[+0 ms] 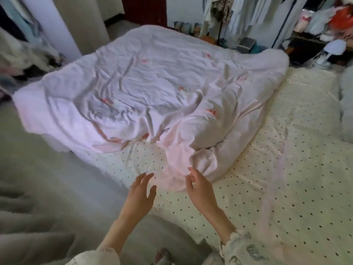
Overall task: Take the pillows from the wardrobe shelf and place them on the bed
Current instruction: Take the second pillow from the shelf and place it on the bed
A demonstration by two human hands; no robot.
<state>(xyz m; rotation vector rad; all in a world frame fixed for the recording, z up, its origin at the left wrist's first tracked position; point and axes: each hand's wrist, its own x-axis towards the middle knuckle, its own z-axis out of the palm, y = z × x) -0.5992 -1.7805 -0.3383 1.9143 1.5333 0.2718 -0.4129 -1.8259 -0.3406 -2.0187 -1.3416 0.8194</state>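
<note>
The bed (277,169) fills the middle and right, covered by a cream sheet with small dark dots. A crumpled pale pink duvet (149,88) lies over its far left part. My left hand (142,190) and my right hand (200,188) hover side by side over the sheet at the duvet's near corner, fingers spread and holding nothing. A pale grey-blue cushion or pillow (346,104) shows at the right edge, on the bed. The wardrobe shelf itself is not identifiable in this view.
Hanging clothes (219,10) and cluttered open shelves (324,25) stand beyond the bed at top right. A white column or door (63,25) and more clothing are at top left. Grey floor (38,169) lies left of the bed.
</note>
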